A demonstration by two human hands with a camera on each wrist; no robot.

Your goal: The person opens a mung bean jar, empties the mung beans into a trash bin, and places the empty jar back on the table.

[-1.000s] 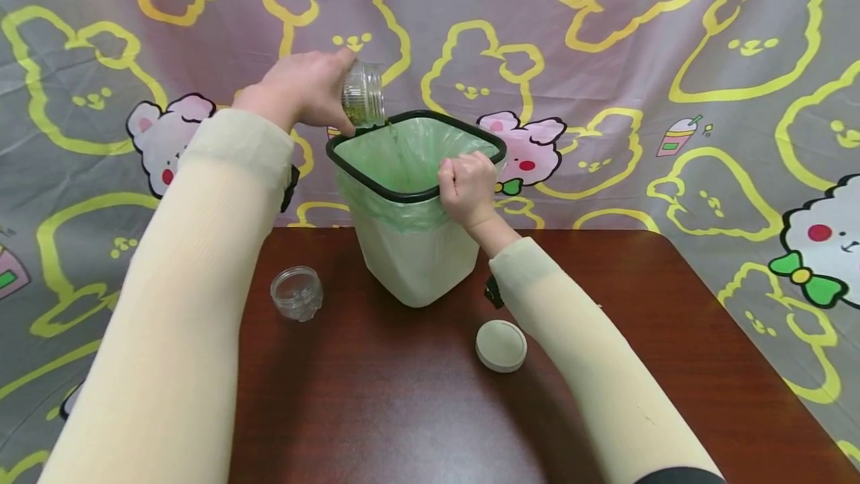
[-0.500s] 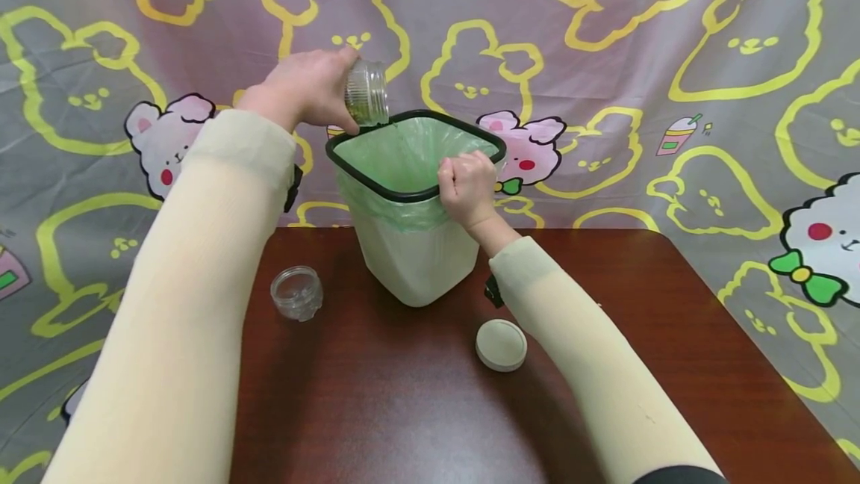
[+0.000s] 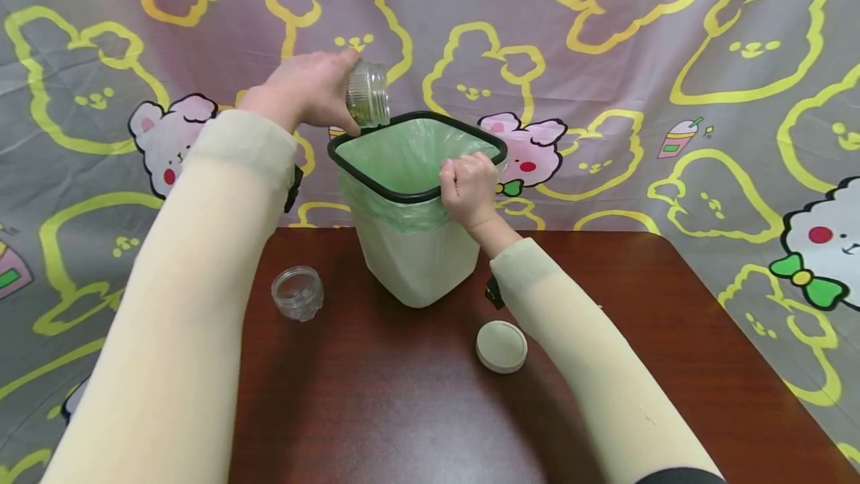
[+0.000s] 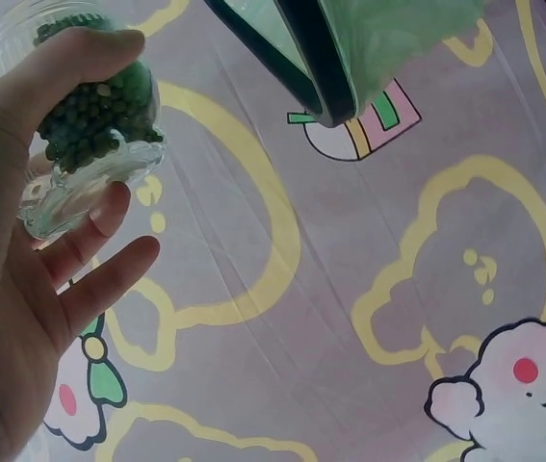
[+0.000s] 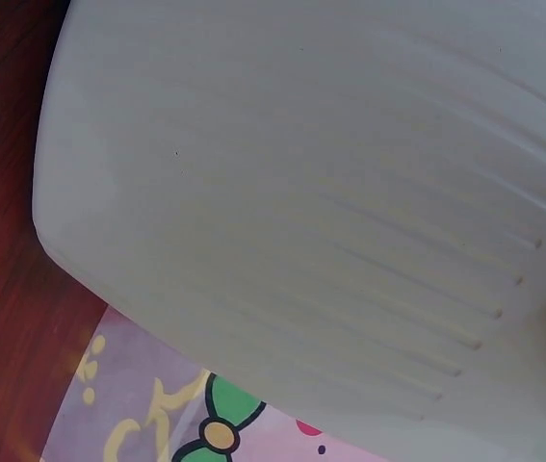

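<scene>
My left hand (image 3: pixel 302 92) grips a clear ribbed jar (image 3: pixel 368 95), tipped on its side with its mouth to the right, over the far-left rim of a trash can. Small round green grains (image 4: pixel 99 120), like mung beans, lie in the jar in the left wrist view. My right hand (image 3: pixel 466 185) is curled round the right side of the can's black rim (image 3: pixel 396 196). The white trash can (image 3: pixel 416 264) stands on the table, lined with a green plastic bag (image 3: pixel 403 151). In the right wrist view the can's ribbed wall (image 5: pixel 253 192) fills most of the frame.
A small clear open container (image 3: pixel 297 293) stands on the brown table (image 3: pixel 376 394), left of the can. A round white lid (image 3: pixel 501 346) lies near my right forearm. A patterned cloth (image 3: pixel 605 58) hangs behind the table.
The jar has shifted slightly right over the rim. Dark specks seen below its mouth a second ago no longer show. My right hand and the can stay in place.
</scene>
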